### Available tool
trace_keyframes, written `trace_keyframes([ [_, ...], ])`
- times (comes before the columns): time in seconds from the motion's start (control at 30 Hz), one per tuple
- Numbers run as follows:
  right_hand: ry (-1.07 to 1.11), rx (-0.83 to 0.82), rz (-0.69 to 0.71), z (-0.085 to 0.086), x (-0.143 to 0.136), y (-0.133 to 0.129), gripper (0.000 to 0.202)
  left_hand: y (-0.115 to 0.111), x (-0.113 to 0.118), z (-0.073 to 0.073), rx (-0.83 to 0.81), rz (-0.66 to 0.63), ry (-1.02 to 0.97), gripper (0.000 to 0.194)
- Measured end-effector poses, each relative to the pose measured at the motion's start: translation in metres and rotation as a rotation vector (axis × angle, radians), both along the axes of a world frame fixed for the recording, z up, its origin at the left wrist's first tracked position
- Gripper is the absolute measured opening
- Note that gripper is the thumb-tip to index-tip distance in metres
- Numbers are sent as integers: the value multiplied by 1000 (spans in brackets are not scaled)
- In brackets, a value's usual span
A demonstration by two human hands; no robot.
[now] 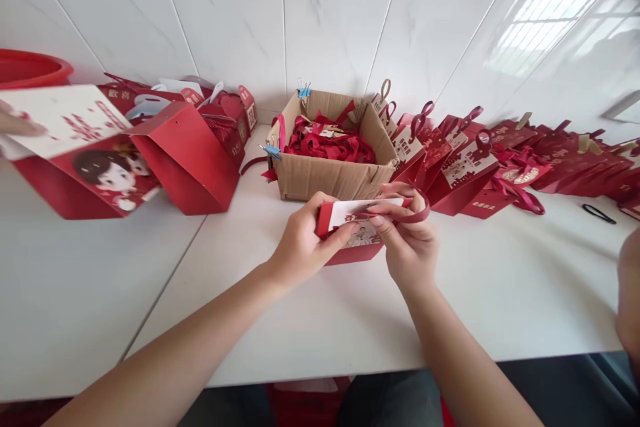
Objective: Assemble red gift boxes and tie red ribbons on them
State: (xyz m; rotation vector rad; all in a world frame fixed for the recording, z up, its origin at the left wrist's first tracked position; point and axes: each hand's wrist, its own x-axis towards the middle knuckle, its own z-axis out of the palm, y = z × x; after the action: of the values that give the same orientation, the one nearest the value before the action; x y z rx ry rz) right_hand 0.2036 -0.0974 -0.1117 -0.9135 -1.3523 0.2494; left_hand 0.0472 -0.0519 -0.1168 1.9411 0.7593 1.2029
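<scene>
In front of me, a small red and white gift box (363, 235) with a printed drawing on its face rests on or just above the white table. My left hand (311, 233) grips its left side, thumb across the front. My right hand (411, 235) pinches a dark red ribbon (417, 213) at the box's upper right; the ribbon curves over the fingers in a loop. Just behind stands a cardboard carton (333, 177) full of red ribbons (327, 143), with blue binder clips (303, 91) on its rim.
Red gift boxes with ribbon loops (463, 170) line the wall on the right, near a black loop (599, 213). Left are a plain red box (187, 160) and a child-print box (107, 173), touched by another person's hand (17, 125). Another person's arm (629, 293) is far right.
</scene>
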Motion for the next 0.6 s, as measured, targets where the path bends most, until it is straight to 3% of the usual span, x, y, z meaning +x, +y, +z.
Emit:
trace_keyframes([
  [0.3, 55, 64, -51, -1, -6, -5, 13, -10, 0, -1, 157, -13, -77, 16],
  [0.47, 162, 30, 10, -1, -10, -9, 37, -7, 0, -8, 328, -32, -142, 20],
  [0.6, 183, -4, 99, 1, -4, -13, 28, -8, -9, 1, 483, -72, -151, 23],
])
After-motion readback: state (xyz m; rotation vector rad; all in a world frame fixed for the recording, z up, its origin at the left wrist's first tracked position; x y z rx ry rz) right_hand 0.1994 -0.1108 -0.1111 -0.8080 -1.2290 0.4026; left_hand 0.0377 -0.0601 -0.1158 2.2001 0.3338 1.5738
